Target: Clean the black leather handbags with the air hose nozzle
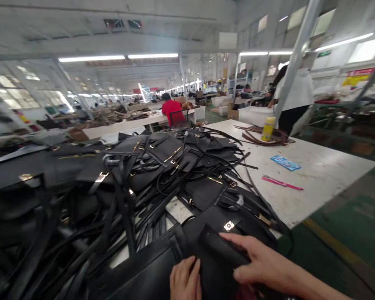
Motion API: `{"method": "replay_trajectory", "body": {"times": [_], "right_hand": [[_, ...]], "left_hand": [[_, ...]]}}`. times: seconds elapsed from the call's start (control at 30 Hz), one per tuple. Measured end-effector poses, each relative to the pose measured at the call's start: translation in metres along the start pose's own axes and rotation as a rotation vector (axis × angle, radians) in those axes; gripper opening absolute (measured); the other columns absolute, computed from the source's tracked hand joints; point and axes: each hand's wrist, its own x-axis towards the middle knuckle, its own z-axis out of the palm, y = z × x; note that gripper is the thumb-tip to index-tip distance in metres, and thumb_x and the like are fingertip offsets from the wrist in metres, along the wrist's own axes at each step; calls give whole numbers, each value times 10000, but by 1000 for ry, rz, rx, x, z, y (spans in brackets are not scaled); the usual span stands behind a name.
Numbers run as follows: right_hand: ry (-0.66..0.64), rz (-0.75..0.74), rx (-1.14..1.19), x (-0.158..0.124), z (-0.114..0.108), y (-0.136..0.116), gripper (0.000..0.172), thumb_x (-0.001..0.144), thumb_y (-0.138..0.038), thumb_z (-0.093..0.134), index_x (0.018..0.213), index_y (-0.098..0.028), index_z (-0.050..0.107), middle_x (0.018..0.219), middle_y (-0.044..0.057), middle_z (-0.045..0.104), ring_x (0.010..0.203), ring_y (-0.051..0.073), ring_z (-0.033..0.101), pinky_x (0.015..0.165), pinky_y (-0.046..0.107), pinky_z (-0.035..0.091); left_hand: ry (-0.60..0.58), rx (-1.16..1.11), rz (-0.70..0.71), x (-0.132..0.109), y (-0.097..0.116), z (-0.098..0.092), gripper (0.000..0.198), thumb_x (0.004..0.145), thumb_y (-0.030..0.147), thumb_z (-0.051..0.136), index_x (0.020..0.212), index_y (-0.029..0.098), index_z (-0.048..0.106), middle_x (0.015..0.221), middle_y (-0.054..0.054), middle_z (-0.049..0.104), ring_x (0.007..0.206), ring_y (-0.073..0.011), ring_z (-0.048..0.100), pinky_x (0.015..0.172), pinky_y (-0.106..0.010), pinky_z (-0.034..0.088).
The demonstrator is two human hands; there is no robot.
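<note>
A black leather handbag lies at the near edge, in front of me. My left hand is on it, fingers close together and bent against the leather; its lower part is cut off by the frame. Just to the right, my right hand grips a black leather flap between thumb and fingers, lifting it off the surface below. Beyond that flap, a gold clasp shows on another black bag. What lies under my right palm is hidden.
Black bags with straps and gold buckles heap across the white table. On its right are a pink strip, a blue packet, a yellow bottle and coiled brown straps. People are farther back.
</note>
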Motion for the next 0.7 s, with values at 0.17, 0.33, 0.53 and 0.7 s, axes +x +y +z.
{"method": "replay_trajectory", "body": {"times": [0.17,0.33,0.53,0.7], "right_hand": [[-166,113,-263,44,25,-12,664,576,-129,591,1214,-256,461,667,-49,591,404,81,478,338,138,337],[-179,183,-409,84,42,-19,640,587,-146,576,1211,-242,467,594,-44,565,377,100,487,297,140,326],[-225,286,-435,87,39,-29,628,602,-143,562,1209,-270,459,559,-54,560,366,115,488,291,165,376],[-325,262,-259,104,40,-36,570,617,-107,531,1170,-244,505,561,-55,559,345,70,457,306,119,330]], "left_hand": [[76,148,206,-22,-11,6,264,740,117,491,869,289,646,803,-53,691,817,-212,608,833,-387,385],[43,99,195,-25,-8,-1,247,726,102,490,850,264,629,783,-41,690,756,-190,605,806,-376,376],[18,47,161,-25,-6,-1,244,723,100,470,852,246,617,777,-48,677,748,-186,592,765,-370,387],[-17,112,185,-20,-3,-9,240,697,69,490,853,218,595,797,-52,678,764,-183,600,761,-358,398]]}}
